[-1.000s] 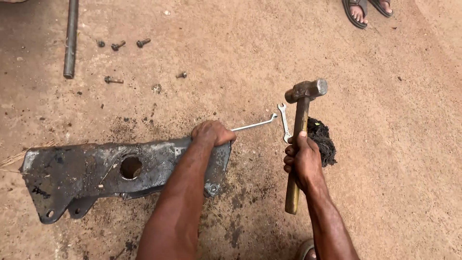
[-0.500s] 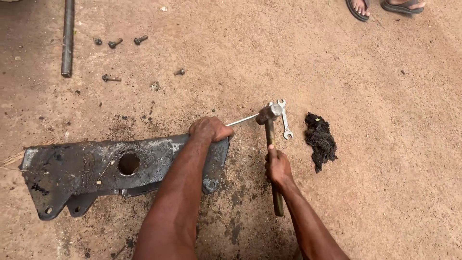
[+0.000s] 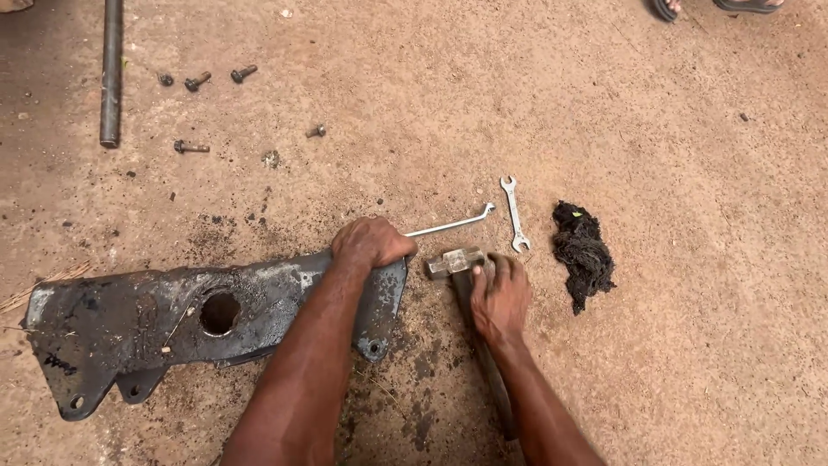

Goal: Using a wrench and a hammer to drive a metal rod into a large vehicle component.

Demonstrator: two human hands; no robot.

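Observation:
A greasy dark metal bracket (image 3: 129, 319) with a round hole lies on the dirt floor at the lower left. My left hand (image 3: 371, 243) grips its right end, pressing down on it. My right hand (image 3: 500, 298) is closed around a hammer's handle just behind the steel head (image 3: 453, 261). The head rests low, next to the bracket's right end, and the wooden handle runs back under my forearm. A thin ring spanner (image 3: 448, 226) lies just beyond my left hand.
An open-ended wrench (image 3: 515, 216) and a black rag (image 3: 584, 253) lie to the right of the hammer. A dark pipe (image 3: 110, 69) and several loose bolts (image 3: 197, 82) sit at the far left. Another person's sandalled feet (image 3: 690, 7) show at the top right.
The hammer came down from a raised position to the ground by the bracket's end. My right hand slid up the handle toward the head. My left hand stayed on the bracket.

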